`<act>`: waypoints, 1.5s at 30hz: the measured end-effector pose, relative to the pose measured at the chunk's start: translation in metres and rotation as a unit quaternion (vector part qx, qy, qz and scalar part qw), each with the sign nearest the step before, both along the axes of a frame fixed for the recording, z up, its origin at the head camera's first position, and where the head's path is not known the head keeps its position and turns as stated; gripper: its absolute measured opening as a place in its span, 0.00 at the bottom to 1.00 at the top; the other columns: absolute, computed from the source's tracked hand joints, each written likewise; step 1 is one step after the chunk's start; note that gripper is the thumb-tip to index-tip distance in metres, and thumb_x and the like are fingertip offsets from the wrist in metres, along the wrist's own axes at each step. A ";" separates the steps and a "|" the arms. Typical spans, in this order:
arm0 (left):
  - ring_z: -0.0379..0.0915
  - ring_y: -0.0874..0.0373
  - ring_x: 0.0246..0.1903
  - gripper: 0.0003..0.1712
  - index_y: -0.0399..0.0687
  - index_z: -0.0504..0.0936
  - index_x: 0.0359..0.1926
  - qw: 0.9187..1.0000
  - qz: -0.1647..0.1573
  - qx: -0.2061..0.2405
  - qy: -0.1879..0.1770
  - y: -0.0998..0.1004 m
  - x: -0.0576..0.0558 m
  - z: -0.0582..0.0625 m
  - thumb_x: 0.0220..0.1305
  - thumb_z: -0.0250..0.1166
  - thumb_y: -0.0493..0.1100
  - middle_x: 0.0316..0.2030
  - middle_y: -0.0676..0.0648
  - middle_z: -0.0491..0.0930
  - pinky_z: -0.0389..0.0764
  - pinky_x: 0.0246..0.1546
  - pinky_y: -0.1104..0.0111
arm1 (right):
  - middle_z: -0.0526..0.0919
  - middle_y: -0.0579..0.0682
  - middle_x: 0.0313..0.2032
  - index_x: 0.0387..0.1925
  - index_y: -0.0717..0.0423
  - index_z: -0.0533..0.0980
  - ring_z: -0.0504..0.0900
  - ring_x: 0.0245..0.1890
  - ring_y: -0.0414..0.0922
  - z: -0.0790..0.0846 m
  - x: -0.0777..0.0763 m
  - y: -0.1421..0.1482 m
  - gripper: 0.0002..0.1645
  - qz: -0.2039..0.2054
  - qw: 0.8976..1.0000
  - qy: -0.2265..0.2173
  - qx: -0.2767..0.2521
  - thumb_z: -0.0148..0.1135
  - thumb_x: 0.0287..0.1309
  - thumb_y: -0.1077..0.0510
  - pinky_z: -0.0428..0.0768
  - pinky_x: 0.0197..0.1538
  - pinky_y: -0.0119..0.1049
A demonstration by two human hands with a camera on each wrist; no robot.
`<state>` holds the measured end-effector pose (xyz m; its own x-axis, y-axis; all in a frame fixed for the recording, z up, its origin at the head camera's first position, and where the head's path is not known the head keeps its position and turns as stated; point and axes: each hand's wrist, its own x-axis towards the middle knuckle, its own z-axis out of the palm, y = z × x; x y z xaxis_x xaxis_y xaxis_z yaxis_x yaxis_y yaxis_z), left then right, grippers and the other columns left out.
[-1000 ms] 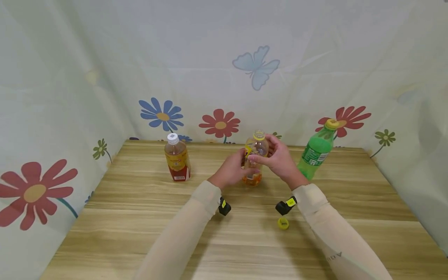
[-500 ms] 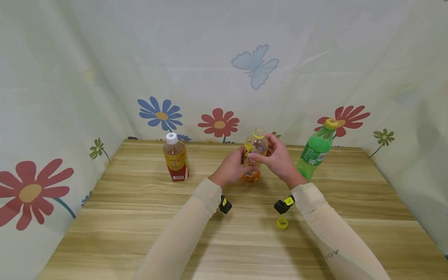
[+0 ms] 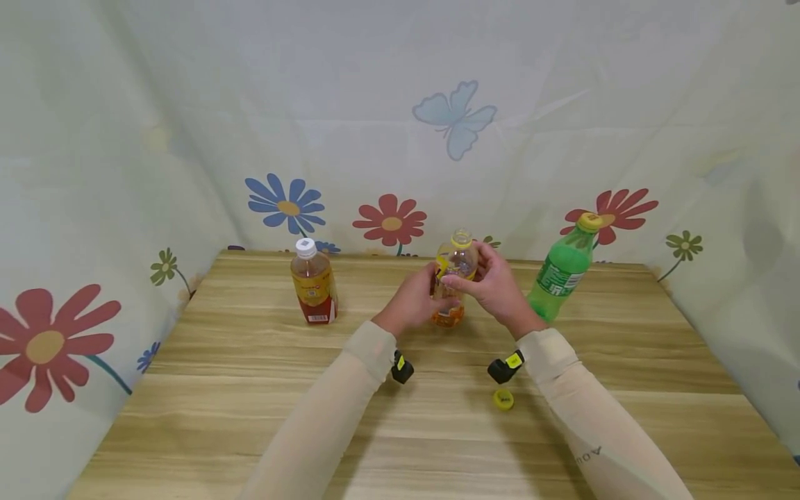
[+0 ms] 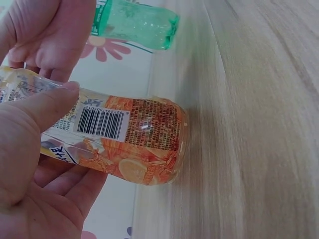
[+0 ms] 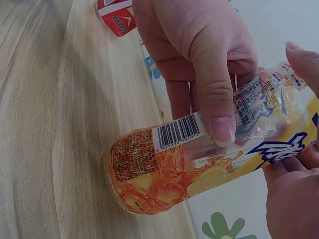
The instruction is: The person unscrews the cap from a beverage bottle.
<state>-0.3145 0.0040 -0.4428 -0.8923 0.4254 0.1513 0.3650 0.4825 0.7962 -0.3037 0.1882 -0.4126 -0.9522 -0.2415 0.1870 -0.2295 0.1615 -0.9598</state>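
A clear plastic bottle [image 3: 458, 260] with an orange and yellow label stands uncapped, a yellow ring round its neck. My left hand [image 3: 411, 300] grips its lower middle, the thumb [image 4: 47, 107] lying across the label beside the barcode. Higher up, my right hand [image 3: 498, 286] holds the bottle from the other side, thumb in front. In the right wrist view the bottle's base [image 5: 132, 174] is close to the tabletop; whether it touches is hard to tell. A yellow cap [image 3: 503, 399] lies on the wooden table near my right wrist.
A white-capped bottle [image 3: 314, 288] with a red and yellow label stands at the left. Right of my right hand stands a green bottle [image 3: 564, 271] with a yellow cap. Behind the wooden table [image 3: 206, 389] hangs a flower-patterned cloth [image 3: 350, 139].
Both hands keep their hold on the clear bottle, which has tipped slightly so its open mouth shows more. The whole view has shifted a little; the other bottles stay put.
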 end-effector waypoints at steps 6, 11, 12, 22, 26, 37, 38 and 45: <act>0.79 0.53 0.59 0.35 0.46 0.69 0.66 1.000 -0.001 0.006 -0.004 0.000 0.001 0.000 0.62 0.75 0.46 0.59 0.46 0.80 0.80 0.61 0.60 | 0.73 0.63 0.67 0.72 0.55 0.62 0.77 0.67 0.53 -0.002 0.001 0.000 0.46 -0.001 1.000 0.002 0.002 0.76 0.58 0.52 0.78 0.61 0.28; 0.80 0.54 0.57 0.36 0.45 0.68 0.66 1.000 0.001 0.004 -0.005 0.000 0.003 0.002 0.61 0.75 0.46 0.58 0.45 0.80 0.81 0.60 0.61 | 0.74 0.63 0.66 0.72 0.55 0.62 0.79 0.64 0.52 -0.002 0.001 -0.001 0.47 -0.001 1.000 0.006 0.008 0.77 0.57 0.51 0.79 0.58 0.26; 0.80 0.54 0.57 0.36 0.45 0.69 0.65 1.000 0.001 0.003 -0.005 0.000 0.003 0.002 0.61 0.75 0.46 0.58 0.46 0.81 0.81 0.59 0.62 | 0.75 0.62 0.66 0.71 0.55 0.62 0.79 0.63 0.51 -0.002 0.001 -0.001 0.47 -0.003 1.000 0.007 0.013 0.77 0.56 0.51 0.79 0.57 0.26; 0.80 0.54 0.57 0.37 0.43 0.69 0.65 1.000 0.004 -0.024 0.017 -0.003 0.002 -0.001 0.61 0.76 0.48 0.57 0.46 0.81 0.80 0.60 0.61 | 0.76 0.54 0.65 0.72 0.53 0.62 0.78 0.63 0.51 -0.003 0.003 0.000 0.48 -0.007 0.999 0.007 0.038 0.79 0.55 0.53 0.79 0.62 0.34; 0.77 0.51 0.62 0.41 0.45 0.67 0.69 1.000 0.003 -0.010 0.004 -0.007 0.004 -0.002 0.60 0.77 0.49 0.63 0.47 0.77 0.79 0.62 0.59 | 0.73 0.54 0.69 0.75 0.50 0.58 0.73 0.69 0.52 0.000 0.005 0.001 0.53 -0.008 1.000 0.005 0.027 0.79 0.54 0.54 0.70 0.72 0.47; 0.64 0.41 0.72 0.58 0.51 0.52 0.80 0.999 0.020 0.016 0.024 -0.022 0.025 0.007 0.57 0.78 0.51 0.77 0.44 0.60 0.72 0.69 0.50 | 0.67 0.56 0.73 0.79 0.48 0.50 0.66 0.74 0.51 0.014 0.020 0.011 0.61 -0.022 0.999 0.028 -0.001 0.79 0.54 0.60 0.63 0.76 0.48; 0.63 0.42 0.73 0.59 0.51 0.51 0.80 0.999 0.022 0.017 0.029 -0.024 0.027 0.008 0.57 0.78 0.51 0.78 0.45 0.59 0.71 0.69 0.51 | 0.67 0.57 0.73 0.79 0.49 0.50 0.66 0.75 0.51 0.015 0.022 0.012 0.61 -0.024 0.999 0.033 -0.001 0.78 0.54 0.60 0.64 0.76 0.47; 0.58 0.47 0.76 0.59 0.56 0.49 0.81 0.995 0.033 0.026 0.087 -0.028 0.045 0.020 0.58 0.78 0.51 0.79 0.49 0.56 0.67 0.72 0.49 | 0.68 0.58 0.73 0.79 0.47 0.52 0.65 0.75 0.52 0.025 0.036 0.020 0.58 -0.033 0.996 0.083 0.015 0.77 0.55 0.60 0.67 0.73 0.35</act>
